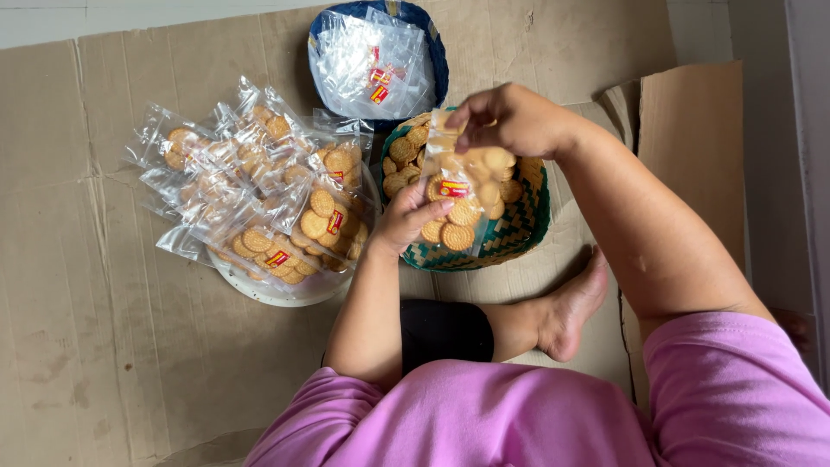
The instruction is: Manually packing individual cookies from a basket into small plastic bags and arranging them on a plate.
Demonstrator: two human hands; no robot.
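Currently, over the woven basket (519, 233) of loose biscuits, the left hand (406, 216) grips a clear bag (458, 195) from below while the right hand (510, 117) pinches its top, keeping it upright; filled packets (259, 190) lie heaped beside on a white plate (277, 296).

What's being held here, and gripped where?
A clear plastic bag of round biscuits, held over the woven basket. The right hand pinches its top edge; the left hand supports its lower part from the side.
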